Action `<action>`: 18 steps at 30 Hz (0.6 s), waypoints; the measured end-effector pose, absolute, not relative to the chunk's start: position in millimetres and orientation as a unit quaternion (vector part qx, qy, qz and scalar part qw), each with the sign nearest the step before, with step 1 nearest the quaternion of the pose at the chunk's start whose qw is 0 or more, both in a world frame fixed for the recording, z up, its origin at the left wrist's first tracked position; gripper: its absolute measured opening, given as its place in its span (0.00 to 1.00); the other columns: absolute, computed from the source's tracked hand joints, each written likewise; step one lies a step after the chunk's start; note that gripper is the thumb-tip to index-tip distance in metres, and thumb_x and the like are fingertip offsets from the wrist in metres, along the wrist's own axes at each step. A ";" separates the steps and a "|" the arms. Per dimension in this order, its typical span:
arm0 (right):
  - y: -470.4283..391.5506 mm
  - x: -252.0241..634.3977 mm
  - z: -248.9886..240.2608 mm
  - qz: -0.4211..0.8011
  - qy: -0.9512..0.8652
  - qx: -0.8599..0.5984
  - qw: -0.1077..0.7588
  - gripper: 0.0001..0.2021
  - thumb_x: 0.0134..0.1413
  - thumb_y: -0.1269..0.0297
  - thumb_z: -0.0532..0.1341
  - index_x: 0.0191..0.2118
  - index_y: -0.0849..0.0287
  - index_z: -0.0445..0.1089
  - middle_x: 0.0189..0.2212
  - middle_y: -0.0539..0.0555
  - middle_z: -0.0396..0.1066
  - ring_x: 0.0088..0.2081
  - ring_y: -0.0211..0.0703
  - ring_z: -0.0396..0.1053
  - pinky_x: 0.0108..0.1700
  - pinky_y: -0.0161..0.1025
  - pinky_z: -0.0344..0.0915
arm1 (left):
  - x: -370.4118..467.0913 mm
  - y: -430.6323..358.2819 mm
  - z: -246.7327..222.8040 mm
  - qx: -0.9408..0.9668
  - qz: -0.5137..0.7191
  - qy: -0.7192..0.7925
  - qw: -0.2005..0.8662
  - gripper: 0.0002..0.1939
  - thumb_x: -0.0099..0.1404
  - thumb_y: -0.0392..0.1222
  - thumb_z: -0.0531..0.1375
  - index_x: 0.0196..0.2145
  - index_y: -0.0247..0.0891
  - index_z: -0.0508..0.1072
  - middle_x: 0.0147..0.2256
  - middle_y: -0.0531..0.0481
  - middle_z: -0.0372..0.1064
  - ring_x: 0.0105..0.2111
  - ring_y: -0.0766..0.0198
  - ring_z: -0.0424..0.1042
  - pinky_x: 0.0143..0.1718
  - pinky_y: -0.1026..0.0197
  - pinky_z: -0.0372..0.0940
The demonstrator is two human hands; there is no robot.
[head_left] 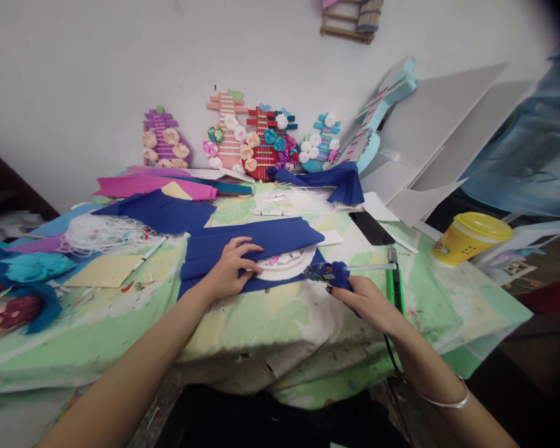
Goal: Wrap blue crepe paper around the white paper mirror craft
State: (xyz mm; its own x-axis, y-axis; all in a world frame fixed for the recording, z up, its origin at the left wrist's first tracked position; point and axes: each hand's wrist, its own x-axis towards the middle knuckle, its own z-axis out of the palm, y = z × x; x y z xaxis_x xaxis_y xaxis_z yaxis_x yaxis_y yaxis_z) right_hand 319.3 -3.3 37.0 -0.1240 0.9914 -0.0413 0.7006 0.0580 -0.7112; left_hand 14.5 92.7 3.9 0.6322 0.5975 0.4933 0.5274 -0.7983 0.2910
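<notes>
My left hand [236,264] lies on a folded dark-blue sheet [214,246], perhaps crepe paper. Its fingers are spread over the flap, and the thumb touches the edge of a rounded white piece [282,269] partly covered by the sheet. My right hand [361,300] is wrapped round a blue glue gun [331,271]. A pale glue stick [371,267] sticks out of its back, and its nozzle points left at the white piece's edge. A green box cutter [394,283] lies just beyond my right hand.
A black phone [371,228] and a yellow-lidded cup [471,238] are on the right. White string [107,233] and a pen [150,254] lie on the left. Flower-covered guitar-shaped crafts [261,143] lean against the wall. White boards [443,124] stand at the back right.
</notes>
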 end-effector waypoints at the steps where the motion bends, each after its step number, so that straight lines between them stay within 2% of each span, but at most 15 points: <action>1: -2.2 321.1 37.6 0.309 -0.680 -0.620 0.242 0.16 0.50 0.54 0.54 0.20 0.57 0.54 0.17 0.46 0.53 0.22 0.36 0.52 0.25 0.35 0.47 | 14.5 92.8 3.6 0.901 0.294 0.313 0.060 0.14 0.57 0.29 0.57 0.32 0.46 0.79 0.51 0.49 0.66 0.56 0.49 0.54 0.55 0.40 0.54; 10: 12.9 334.8 37.6 0.305 -0.645 -0.648 0.268 0.17 0.51 0.54 0.54 0.18 0.57 0.54 0.13 0.45 0.54 0.18 0.34 0.52 0.23 0.35 0.46 | 13.9 95.1 1.4 0.904 0.286 0.313 0.059 0.15 0.57 0.27 0.56 0.32 0.45 0.78 0.51 0.49 0.66 0.57 0.50 0.53 0.55 0.40 0.54; 18: 17.1 332.4 34.5 0.279 -0.646 -0.666 0.249 0.17 0.51 0.54 0.53 0.18 0.57 0.55 0.13 0.47 0.56 0.19 0.36 0.54 0.25 0.35 0.48 | 14.4 94.4 2.7 0.902 0.284 0.317 0.066 0.15 0.56 0.28 0.56 0.31 0.45 0.78 0.51 0.49 0.65 0.56 0.49 0.53 0.55 0.40 0.53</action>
State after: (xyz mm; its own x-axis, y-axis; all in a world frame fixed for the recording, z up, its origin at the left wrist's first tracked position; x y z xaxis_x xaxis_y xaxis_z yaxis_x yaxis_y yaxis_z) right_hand 332.4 17.1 34.5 0.0107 0.9987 -0.0507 0.7207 -0.0428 -0.6919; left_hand 14.4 94.4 2.7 0.6376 0.6102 0.4702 0.5353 -0.7899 0.2993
